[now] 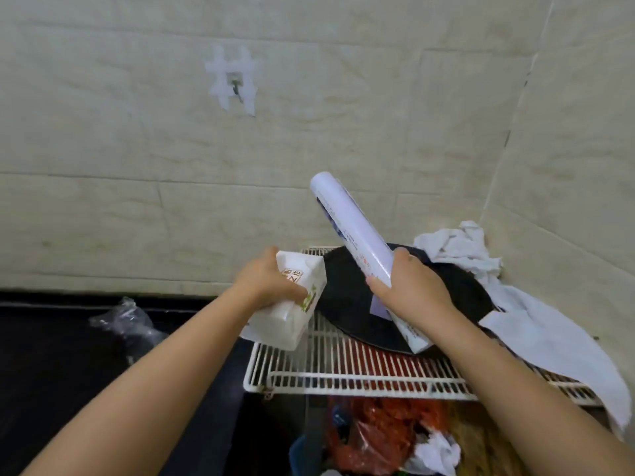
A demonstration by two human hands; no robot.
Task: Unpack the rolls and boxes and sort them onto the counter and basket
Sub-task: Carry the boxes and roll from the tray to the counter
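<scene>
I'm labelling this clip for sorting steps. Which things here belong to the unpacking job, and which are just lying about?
Job: white box in left hand; roll in right hand; wire rack.
Lying about: white cloth, black round plate, crumpled plastic, wall hook.

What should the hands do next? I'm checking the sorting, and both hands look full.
Probably set the white box, gripped by the left hand, down on the dark counter beside it. The right hand holds the roll tilted above the wire rack, so neither hand is free.
</scene>
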